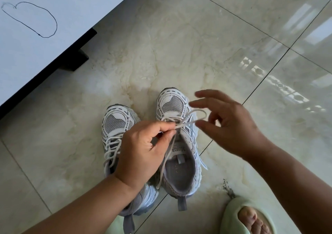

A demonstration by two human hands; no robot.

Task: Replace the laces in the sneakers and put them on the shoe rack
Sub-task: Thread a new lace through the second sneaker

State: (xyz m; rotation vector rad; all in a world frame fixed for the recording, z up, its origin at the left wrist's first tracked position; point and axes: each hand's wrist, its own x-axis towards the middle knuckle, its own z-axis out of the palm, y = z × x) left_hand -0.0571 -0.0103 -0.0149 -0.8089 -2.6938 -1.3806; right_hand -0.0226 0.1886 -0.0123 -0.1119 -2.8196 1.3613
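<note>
Two white-and-grey sneakers sit side by side on the marble floor, toes pointing away from the person, roughly mid-tile near a dark grout line. The left sneaker (116,136) is already laced up. The right sneaker (179,143) is the one being worked on. The left hand (142,151) has its grip pinching the lace (185,120) right over the tongue, probably to pin the crossing so it doesn't slip. The right hand (228,124) has fingers spread, with a loop of that lace running toward it; I can't tell for sure whether a finger is hooking it. Looks like bow-tying time to me. The right shoe's opening is empty, just the insole showing. A green slipper (231,214) with toes in it sits by the floor's near edge. A white cabinet (45,41) stands at the far-left corner.
</note>
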